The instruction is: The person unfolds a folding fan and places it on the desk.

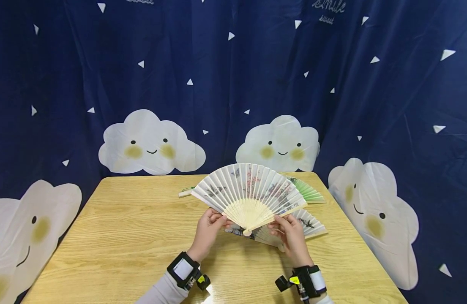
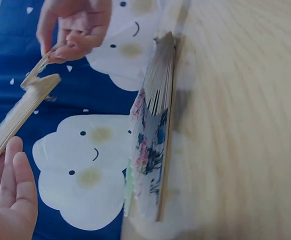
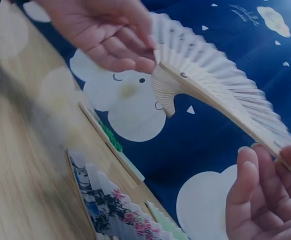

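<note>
A spread folding fan [image 1: 250, 188] with pale wooden ribs and a white leaf printed with flowers and butterflies is held up above the table. My left hand [image 1: 208, 234] pinches its left outer rib between thumb and fingers. On the opposite side, my right hand [image 1: 293, 236] grips the right outer rib. The ribs meet at the pivot, between the hands and lowest in the head view. In the right wrist view the fan [image 3: 230, 100] shows nearly edge-on. Behind and below it, another open white fan [image 1: 313, 223] with dark and pink prints lies on the table, partly hidden.
Farther back on the wooden table [image 1: 130, 223] lies an open green fan [image 1: 309, 192], partly covered by the raised one. A folded fan [image 1: 185, 193] with a green tassel lies at the back middle. A dark blue curtain [image 1: 214, 97] with white clouds surrounds the table.
</note>
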Demonstrator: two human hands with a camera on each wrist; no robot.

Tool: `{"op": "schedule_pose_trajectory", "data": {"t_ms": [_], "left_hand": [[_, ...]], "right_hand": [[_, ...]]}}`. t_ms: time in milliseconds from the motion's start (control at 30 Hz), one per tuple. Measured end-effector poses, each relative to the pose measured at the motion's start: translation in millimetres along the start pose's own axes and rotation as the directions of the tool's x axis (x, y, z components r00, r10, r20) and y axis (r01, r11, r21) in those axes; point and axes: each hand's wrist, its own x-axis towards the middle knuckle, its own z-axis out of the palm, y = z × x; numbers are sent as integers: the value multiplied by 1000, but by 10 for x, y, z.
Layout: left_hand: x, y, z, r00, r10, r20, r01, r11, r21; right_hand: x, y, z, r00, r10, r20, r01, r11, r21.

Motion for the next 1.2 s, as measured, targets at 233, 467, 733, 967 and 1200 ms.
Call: {"op": "schedule_pose_trajectory", "data": {"t_ms": [233, 467, 733, 967, 1200], "left_hand": [[-20, -88, -74, 995, -72, -72, 59, 983, -177], [-20, -122, -147, 987, -105, -125, 81, 979, -188], [-88, -87, -291, 978, -146, -146, 113, 971, -213], [-259, -55, -475, 968, -235, -89, 223, 966, -131], [-442, -13, -660, 918, -385, 91, 383, 923, 35]], "right_hand": [[-32, 5, -110, 999, 37, -23, -33, 990, 137], [-37, 10, -214, 997, 27, -78, -15, 988, 152], [-73, -43, -351, 980, 49, -192, -7, 976, 216], [-209, -94, -571, 972, 41, -230, 4, 982, 191], [-326, -134, -911, 983, 123, -133, -113, 990, 81]]}}
